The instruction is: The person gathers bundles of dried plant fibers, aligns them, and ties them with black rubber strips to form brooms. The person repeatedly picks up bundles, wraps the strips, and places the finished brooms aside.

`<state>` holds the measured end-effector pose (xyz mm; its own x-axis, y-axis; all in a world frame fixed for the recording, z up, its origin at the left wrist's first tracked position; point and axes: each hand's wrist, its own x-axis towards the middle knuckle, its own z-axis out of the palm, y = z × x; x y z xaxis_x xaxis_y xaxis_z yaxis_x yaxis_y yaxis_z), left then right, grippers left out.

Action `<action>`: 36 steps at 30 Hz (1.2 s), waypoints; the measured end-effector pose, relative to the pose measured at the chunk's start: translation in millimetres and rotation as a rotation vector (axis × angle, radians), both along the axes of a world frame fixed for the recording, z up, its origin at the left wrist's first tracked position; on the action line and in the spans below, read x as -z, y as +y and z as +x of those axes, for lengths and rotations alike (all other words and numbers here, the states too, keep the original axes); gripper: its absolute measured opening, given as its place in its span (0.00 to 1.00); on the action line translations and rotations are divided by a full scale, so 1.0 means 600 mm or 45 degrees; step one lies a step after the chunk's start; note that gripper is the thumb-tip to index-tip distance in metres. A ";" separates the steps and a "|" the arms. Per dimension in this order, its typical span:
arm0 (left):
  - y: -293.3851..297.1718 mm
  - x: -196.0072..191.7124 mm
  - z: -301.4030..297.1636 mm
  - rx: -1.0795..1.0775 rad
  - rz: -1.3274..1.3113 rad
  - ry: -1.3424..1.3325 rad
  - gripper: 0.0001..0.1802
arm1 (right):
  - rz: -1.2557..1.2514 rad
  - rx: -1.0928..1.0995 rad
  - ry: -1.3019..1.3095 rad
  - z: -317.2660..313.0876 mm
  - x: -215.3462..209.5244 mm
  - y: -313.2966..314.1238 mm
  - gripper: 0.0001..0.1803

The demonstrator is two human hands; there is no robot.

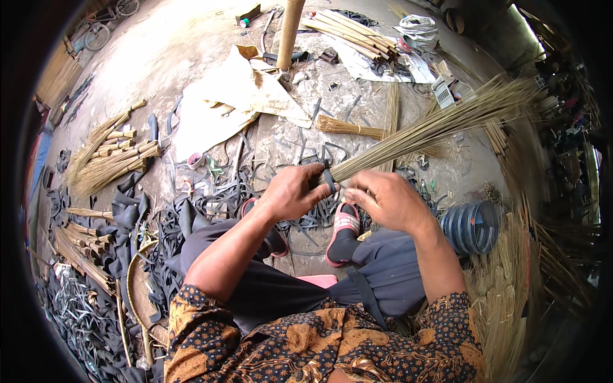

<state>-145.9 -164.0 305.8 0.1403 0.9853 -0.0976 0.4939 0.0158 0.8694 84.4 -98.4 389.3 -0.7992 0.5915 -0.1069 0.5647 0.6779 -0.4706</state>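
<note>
A long bundle of thin broom bristles (434, 131) slants from my hands up to the far right, its loose ends fanned out. My left hand (295, 193) is closed around its near end. Just beside the fingers, a black rubber strip (329, 178) circles the bundle. My right hand (388, 199) is close by on the right, fingers bent and pinched together by the near end of the bundle. What lies between those fingertips, if anything, is too small to make out.
Tied bristle bundles (121, 156) lie at left, black rubber scraps (166, 236) by my knees. A wooden post (289, 35) stands ahead, beside pale sacking (236, 89) and bamboo poles (351, 35). A ribbed dark coil (471, 228) and loose bristles (501, 300) are at right.
</note>
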 end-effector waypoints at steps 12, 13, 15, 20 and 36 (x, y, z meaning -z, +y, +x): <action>0.003 0.016 0.012 -0.084 0.071 0.256 0.18 | 0.786 -0.166 0.089 -0.074 0.066 0.018 0.03; 0.003 0.018 0.013 -0.103 0.075 0.266 0.17 | 0.822 -0.146 0.058 -0.076 0.071 0.018 0.03; 0.003 0.023 0.015 -0.098 0.116 0.304 0.19 | 0.857 -0.144 -0.027 -0.081 0.081 0.019 0.03; 0.003 0.054 0.014 -0.183 0.064 0.210 0.23 | 0.016 0.083 0.034 -0.075 0.106 0.020 0.21; 0.025 0.007 0.015 -0.370 -0.279 -0.888 0.19 | 0.040 0.243 0.841 -0.052 0.143 -0.008 0.08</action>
<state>-136.9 -149.2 301.3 -0.0197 0.9602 -0.2784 -0.2148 0.2679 0.9392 53.3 -103.0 303.5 -0.5724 0.7234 0.3861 0.2773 0.6139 -0.7390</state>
